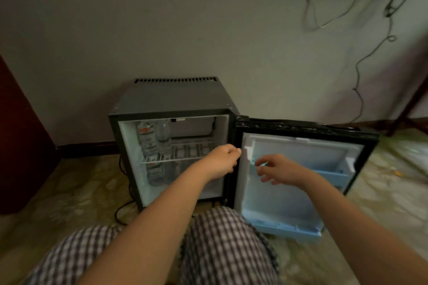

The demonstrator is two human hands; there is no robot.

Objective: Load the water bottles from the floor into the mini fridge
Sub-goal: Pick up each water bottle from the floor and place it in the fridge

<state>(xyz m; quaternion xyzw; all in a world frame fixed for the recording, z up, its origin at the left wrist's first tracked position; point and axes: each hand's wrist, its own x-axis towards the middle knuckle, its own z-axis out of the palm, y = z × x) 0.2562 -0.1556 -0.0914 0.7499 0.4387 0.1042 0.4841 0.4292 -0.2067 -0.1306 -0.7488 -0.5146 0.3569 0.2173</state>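
While your left hand [223, 159] curls against the mini fridge [173, 97], grip unclear, your right hand [279, 169] beside it spreads empty.

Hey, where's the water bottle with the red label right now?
In the head view, the red-label bottle stands upright at the left end of the wire shelf inside the open mini fridge, with a clear bottle just to its right.

My left hand [222, 161] curls at the front edge of the mini fridge [171, 97], fingertips hidden; I cannot tell whether it grips anything. Labels on the water bottles [146, 136] are too blurred to read. The cables [357, 69] run off the top edge.
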